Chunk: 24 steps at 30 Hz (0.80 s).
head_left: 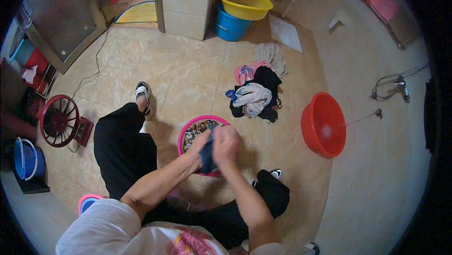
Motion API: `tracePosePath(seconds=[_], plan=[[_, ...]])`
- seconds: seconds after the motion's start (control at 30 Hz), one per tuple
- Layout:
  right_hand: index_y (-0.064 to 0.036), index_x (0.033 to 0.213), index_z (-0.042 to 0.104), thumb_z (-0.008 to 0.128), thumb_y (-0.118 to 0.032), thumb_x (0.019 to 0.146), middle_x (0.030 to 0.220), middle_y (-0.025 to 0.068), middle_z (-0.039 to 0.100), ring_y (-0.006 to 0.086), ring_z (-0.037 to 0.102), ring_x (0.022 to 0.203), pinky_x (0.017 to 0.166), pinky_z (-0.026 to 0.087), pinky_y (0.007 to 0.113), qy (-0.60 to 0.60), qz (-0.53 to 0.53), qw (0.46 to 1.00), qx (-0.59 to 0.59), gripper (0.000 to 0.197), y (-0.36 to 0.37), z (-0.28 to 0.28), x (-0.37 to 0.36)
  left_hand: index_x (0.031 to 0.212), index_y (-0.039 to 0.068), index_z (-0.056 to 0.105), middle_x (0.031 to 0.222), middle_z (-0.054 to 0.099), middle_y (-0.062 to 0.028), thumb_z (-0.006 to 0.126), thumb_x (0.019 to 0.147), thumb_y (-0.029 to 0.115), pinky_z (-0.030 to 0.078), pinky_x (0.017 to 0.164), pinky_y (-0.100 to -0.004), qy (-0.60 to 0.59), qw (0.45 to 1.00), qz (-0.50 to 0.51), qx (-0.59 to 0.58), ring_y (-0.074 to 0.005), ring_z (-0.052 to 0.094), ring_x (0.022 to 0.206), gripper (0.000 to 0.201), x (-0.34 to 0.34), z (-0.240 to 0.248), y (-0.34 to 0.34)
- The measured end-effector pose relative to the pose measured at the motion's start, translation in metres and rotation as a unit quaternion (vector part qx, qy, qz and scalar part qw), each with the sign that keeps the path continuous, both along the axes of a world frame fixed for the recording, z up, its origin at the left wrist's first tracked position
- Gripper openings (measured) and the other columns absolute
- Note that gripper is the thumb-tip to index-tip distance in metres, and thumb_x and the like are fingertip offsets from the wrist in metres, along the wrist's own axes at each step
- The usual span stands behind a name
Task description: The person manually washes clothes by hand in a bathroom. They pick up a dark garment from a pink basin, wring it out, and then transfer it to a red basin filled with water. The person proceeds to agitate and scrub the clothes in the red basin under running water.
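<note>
Hands meet over the pink basin (184, 132): I see the left hand (200, 143) and right hand (227, 143) pressed together, both gripping a dark blue cloth (207, 157) bunched between them above the basin's near rim. My worry is splashing or the wet cloth slipping onto the tiled floor (188, 76), since the grip is tight but the cloth hangs past the rim. At one o'clock lies a heap of clothes (256, 92); at three o'clock, a red basin (323, 124); at nine o'clock, a red fan (60, 121). Nothing blocks the hands.
</note>
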State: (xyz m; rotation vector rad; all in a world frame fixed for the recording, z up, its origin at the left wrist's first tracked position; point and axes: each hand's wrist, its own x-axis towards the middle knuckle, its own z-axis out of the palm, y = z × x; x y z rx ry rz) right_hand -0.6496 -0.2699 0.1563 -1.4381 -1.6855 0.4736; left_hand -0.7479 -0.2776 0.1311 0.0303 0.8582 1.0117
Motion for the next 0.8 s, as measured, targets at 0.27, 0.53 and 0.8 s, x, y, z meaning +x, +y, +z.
tracePosePath(seconds=[0.27,0.53,0.8], plan=[[-0.0032,0.140,0.029,0.068,-0.040,0.078,0.136,0.0125,0.041,0.0235,0.042,0.123,0.103,0.032,0.034,0.288,0.255,0.913,-0.139,0.082,0.021,0.020,0.050,0.111,0.005,0.058,0.107,0.063,-0.0125,0.048,0.089,0.049,0.049,0.085,-0.0396,-0.164,0.984,-0.068,0.027,-0.0251,0.063,0.091,0.051,-0.013,0.056,0.013],[-0.0005,0.115,0.056,0.066,-0.001,0.075,0.103,0.0077,0.062,0.0175,0.060,0.092,0.083,0.048,0.030,0.406,0.008,0.868,-0.286,0.041,0.018,0.029,0.065,0.131,0.008,0.042,0.122,0.053,-0.0092,0.066,0.081,0.037,0.039,0.096,-0.0331,0.203,0.930,-0.112,0.285,-0.0222,0.051,0.111,0.062,-0.041,0.040,0.021],[-0.0016,0.119,0.053,0.061,-0.027,0.080,0.116,0.0148,0.058,0.0305,0.056,0.104,0.093,0.044,0.045,0.635,0.037,0.753,-0.169,0.047,0.022,0.039,0.103,0.115,0.004,0.059,0.122,0.056,-0.0047,0.071,0.059,0.010,0.039,0.097,-0.0355,0.498,0.704,-0.329,0.384,-0.0191,0.050,0.114,0.057,-0.062,0.000,0.023]])
